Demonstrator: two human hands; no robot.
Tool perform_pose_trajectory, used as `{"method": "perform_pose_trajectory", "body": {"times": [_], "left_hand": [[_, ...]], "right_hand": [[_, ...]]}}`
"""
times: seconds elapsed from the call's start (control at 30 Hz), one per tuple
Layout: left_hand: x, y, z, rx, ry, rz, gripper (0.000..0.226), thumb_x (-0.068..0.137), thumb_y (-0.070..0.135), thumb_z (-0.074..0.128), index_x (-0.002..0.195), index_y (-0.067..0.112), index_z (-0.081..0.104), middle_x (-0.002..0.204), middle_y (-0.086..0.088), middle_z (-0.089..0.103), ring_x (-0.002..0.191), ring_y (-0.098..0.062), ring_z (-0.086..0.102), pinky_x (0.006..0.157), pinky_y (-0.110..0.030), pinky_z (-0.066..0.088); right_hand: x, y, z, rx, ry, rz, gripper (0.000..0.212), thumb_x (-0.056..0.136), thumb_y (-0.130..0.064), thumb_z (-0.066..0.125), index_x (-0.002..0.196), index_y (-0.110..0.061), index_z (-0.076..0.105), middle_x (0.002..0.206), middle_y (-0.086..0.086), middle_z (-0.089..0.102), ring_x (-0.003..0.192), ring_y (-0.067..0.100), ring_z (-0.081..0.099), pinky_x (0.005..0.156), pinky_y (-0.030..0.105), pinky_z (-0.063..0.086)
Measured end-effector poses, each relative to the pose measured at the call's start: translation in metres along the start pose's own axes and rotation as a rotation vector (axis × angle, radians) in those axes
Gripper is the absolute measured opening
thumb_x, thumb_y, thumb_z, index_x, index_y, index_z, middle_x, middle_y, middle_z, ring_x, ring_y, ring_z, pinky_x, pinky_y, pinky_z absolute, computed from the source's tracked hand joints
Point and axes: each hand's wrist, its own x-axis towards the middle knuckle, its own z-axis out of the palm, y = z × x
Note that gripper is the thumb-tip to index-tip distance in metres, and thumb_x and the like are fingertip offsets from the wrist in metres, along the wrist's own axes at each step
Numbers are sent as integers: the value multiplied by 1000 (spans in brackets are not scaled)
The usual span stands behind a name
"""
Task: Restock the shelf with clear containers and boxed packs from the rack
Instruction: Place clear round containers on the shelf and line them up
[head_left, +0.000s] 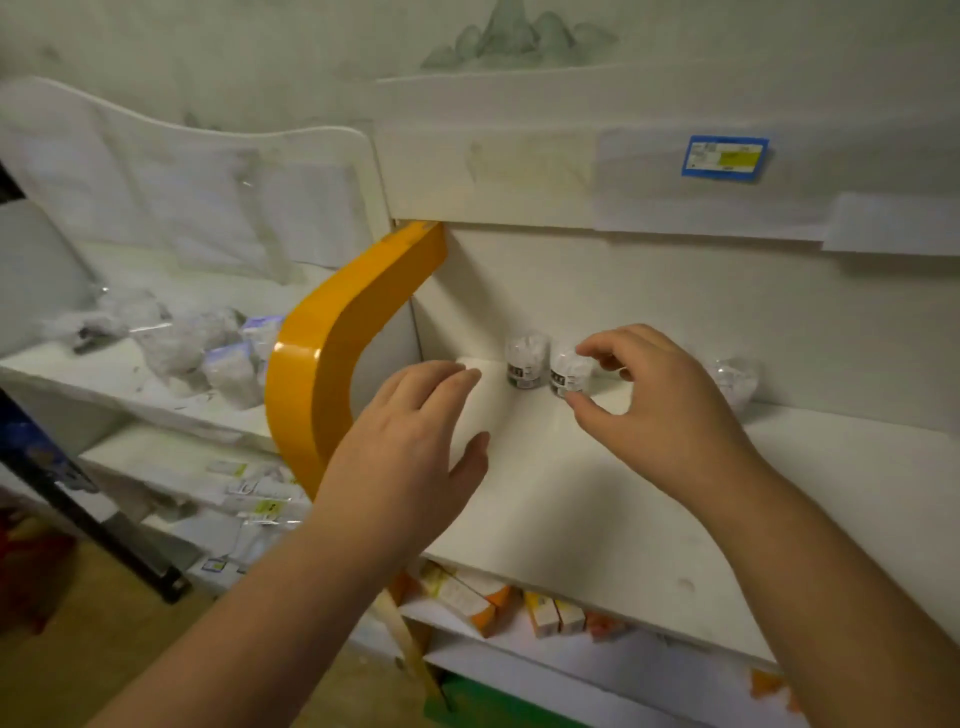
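- Shelf (597, 493): white board, two clear jars at the far side near the back wall. Jar A (525, 359) stood left, jar B (567, 371) just right of it, the two nearly touching. Both upright, labels facing near.
- Right hand (670, 410) was at jar B. Fingers (597, 351) curved over its top, thumb low at its near base; narrow span, about the jar's width. Whether they actually gripped or had just let go could not be told; contact looked light.
- Left hand (410, 436) hovered over the shelf's left part, fingers relaxed and nearly straight, holding nothing.
- A crinkled clear pack (737, 379) lay further right on the shelf, apart from the jars.
- Rack (130, 374) to the left carried more clear bagged items (228, 364); boxed packs (550, 616) sat on the shelf below.
- Judgement: step in hand was seating jar B in the row beside jar A.
- To do it well: keep jar B upright, slide rather than drop it, line its label with A's, and avoid nudging A with the knuckles.
- Open the fingers straight up and back so the thumb does not drag the base near.
- Left hand could steady jar A if B pushes it.
- Risk: light jars tip easily; orange bracket (332, 353) crowds the left approach.
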Motion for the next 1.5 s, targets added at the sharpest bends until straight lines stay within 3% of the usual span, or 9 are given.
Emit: {"method": "perform_pose_trajectory", "body": {"times": [0.37, 0.57, 0.67, 0.77, 0.97, 1.1, 1.37, 1.5], "left_hand": [[-149, -155, -122, 17, 56, -280, 57, 89, 42, 60, 141, 24, 45, 138, 8, 46, 119, -14, 51, 100, -27, 40], [-187, -220, -153, 16, 92, -330, 53, 89, 40, 60, 138, 25, 47, 135, 11, 48, 125, -8, 43, 101, -25, 38], [-195, -250, -160, -5, 139, -348, 48, 88, 36, 61, 134, 23, 52, 131, 11, 52, 122, -8, 47, 101, -28, 43], [-192, -284, -161, 10, 166, -384, 49, 87, 37, 62, 133, 24, 53, 129, 11, 53, 120, -9, 49, 99, -29, 45], [-154, -369, -149, 109, 98, -423, 52, 88, 43, 60, 138, 30, 47, 134, 16, 46, 125, -6, 42, 100, -24, 37], [-117, -429, -140, 147, 71, -457, 55, 88, 43, 60, 139, 32, 45, 136, 17, 45, 127, -5, 40, 100, -23, 35], [-63, -541, -122, 124, 51, -531, 56, 86, 43, 62, 138, 34, 44, 136, 18, 45, 126, -5, 42, 102, -26, 39], [-49, -592, -97, 90, -4, -534, 57, 88, 45, 59, 140, 38, 39, 138, 20, 41, 128, -3, 37, 102, -22, 35]], "right_hand": [[-52, -205, 96, 90, -144, -111, 36, 81, -36, 71, 115, -34, 60, 106, -21, 55, 98, -2, 52, 86, 20, 46], [-55, -270, 149, 82, -204, -158, 35, 82, -35, 70, 116, -33, 59, 108, -19, 55, 100, -1, 53, 86, 22, 48], [-50, -291, 176, 121, -243, -180, 32, 83, -35, 70, 113, -39, 57, 106, -25, 53, 100, -7, 51, 84, 12, 45], [-31, -302, 210, 123, -257, -187, 32, 84, -38, 68, 114, -41, 56, 104, -29, 50, 102, -14, 46, 80, 4, 38], [33, -319, 286, 198, -271, -191, 36, 85, -40, 67, 119, -41, 55, 110, -29, 50, 103, -8, 48, 88, 13, 40], [90, -326, 341, 232, -270, -202, 33, 84, -37, 67, 116, -39, 58, 107, -32, 49, 103, -10, 49, 86, 7, 38], [202, -357, 428, 278, -281, -229, 28, 82, -35, 69, 109, -35, 60, 103, -24, 53, 98, -3, 53, 84, 15, 45], [227, -360, 470, 272, -323, -222, 29, 83, -37, 68, 110, -36, 59, 103, -25, 53, 99, -6, 53, 83, 12, 43]]}}
